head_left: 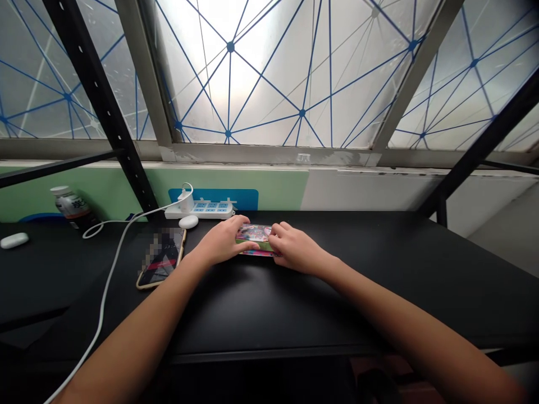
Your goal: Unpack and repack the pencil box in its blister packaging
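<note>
A small, colourful printed box [256,233] with a green side lies towards the back of the black table, with a pink and blue strip along its lower edge. My left hand [223,241] grips its left end, thumb stretched along the front and fingers over the top. At the right end, my right hand [298,247] has its fingers curled against the box. The fingers cover both ends, so what they pinch there is hidden. A phone [163,259] in a gold-edged case lies left of my left forearm.
A white power strip [213,211] with a plugged-in charger [185,200] stands against the wall. Near it sits a white rounded case [188,222]. A white cable [110,275] runs past the phone. Further left are a bottle [73,206] and another white oval object [14,240].
</note>
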`<state>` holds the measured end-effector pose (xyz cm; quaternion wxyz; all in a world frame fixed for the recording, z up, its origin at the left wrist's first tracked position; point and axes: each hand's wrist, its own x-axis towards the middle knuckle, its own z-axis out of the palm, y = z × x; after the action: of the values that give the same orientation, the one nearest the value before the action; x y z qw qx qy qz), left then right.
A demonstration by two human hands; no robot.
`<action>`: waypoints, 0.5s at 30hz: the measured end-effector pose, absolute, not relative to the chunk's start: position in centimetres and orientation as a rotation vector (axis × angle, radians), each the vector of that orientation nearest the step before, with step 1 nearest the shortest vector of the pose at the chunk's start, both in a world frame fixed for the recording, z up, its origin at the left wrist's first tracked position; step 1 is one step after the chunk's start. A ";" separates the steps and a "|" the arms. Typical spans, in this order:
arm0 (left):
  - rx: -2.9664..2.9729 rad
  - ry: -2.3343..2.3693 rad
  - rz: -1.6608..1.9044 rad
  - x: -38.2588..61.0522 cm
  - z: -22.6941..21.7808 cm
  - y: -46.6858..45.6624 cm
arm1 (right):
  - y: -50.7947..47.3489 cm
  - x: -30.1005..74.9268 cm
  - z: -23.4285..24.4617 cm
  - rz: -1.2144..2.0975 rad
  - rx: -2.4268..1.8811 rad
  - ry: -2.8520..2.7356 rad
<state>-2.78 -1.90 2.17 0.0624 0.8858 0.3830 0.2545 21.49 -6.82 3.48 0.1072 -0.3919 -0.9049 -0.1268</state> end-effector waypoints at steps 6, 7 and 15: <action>2.698 1.224 0.597 -3.6 1.4 -0.9 | -7.3 21.2 3.2 -0.260 -1.054 -2.743; 2.704 1.228 0.594 -3.7 1.3 -0.9 | -7.4 21.3 3.3 -0.229 -1.049 -2.737; 2.784 1.229 0.703 -3.3 1.5 -1.3 | -4.8 23.5 2.7 0.020 -1.226 -2.447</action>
<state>-3.33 -1.26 1.46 0.0091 0.8914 0.3934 0.2250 23.46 -4.82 2.66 0.2008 -0.4387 -0.8759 0.0070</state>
